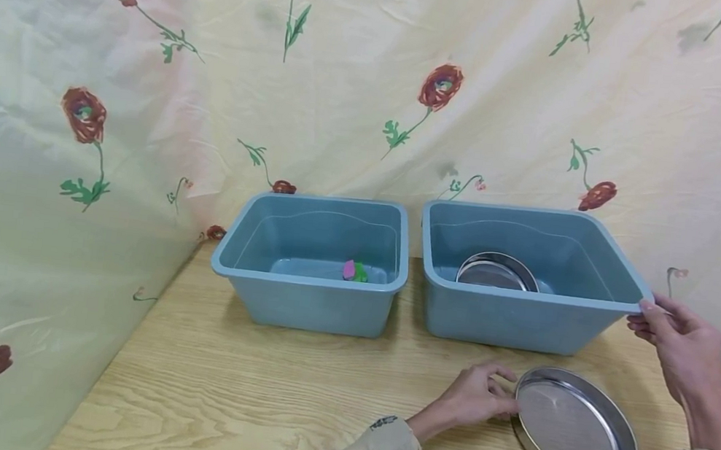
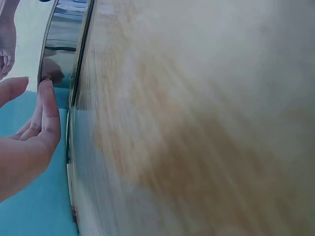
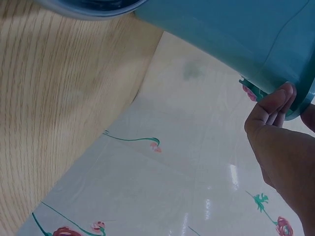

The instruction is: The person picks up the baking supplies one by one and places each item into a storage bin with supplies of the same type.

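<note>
A round metal sieve (image 1: 566,426) with a fine mesh base is at the right front of the wooden table. My left hand (image 1: 474,395) is at its left side, fingertips right at the outer wall and the thumb apart from the fingers; the left wrist view shows these fingers (image 2: 47,110) against the shiny wall. My right hand (image 1: 684,347) grips the front right corner of the right blue tub (image 1: 502,320) by its rim, thumb on top and fingers underneath. Inside that tub is another round metal sieve (image 1: 497,269), its lower part hidden by the front wall.
Left of the gripped tub is a second blue tub (image 1: 312,304), holding a small pink and green object (image 1: 355,271). Both tubs stand at the back of the wooden table (image 1: 238,388), close to a flowered curtain (image 1: 346,106) that also runs along the left side.
</note>
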Demonstrator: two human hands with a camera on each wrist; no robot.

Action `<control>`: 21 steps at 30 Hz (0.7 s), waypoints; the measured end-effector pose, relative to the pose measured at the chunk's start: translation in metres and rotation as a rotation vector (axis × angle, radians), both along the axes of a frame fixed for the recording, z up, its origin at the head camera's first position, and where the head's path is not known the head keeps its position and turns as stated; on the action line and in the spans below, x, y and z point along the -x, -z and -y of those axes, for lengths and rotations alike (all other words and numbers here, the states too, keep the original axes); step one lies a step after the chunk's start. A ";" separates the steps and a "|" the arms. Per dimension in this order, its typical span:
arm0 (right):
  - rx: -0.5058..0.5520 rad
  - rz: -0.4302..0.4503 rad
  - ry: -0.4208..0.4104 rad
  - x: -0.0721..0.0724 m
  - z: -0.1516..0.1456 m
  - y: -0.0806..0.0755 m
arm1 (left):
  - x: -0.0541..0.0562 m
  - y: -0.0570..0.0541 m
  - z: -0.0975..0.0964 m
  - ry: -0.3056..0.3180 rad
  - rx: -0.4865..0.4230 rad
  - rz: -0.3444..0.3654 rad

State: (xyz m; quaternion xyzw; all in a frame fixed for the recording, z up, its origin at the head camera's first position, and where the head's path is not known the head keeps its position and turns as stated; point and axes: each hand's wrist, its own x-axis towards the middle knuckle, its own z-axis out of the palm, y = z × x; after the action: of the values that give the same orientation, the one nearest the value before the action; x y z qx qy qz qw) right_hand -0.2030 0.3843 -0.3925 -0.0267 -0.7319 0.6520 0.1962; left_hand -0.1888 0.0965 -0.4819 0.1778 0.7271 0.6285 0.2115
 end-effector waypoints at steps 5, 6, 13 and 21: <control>0.038 -0.010 -0.018 0.000 -0.001 0.000 | 0.000 0.002 -0.002 0.012 0.017 -0.017; 0.047 -0.012 -0.023 0.000 -0.001 0.001 | 0.000 0.002 -0.002 0.015 0.021 -0.021; 0.074 -0.017 -0.031 0.000 -0.001 0.001 | 0.000 0.004 -0.004 0.035 0.046 -0.036; 0.029 0.000 -0.010 0.000 -0.001 0.000 | -0.001 0.004 -0.004 0.063 0.034 -0.041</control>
State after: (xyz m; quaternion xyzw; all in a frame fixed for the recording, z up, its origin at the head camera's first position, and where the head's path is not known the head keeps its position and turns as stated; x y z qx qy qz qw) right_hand -0.2030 0.3849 -0.3930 -0.0260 -0.7224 0.6635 0.1929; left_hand -0.1879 0.1010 -0.4863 0.2099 0.7359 0.6053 0.2192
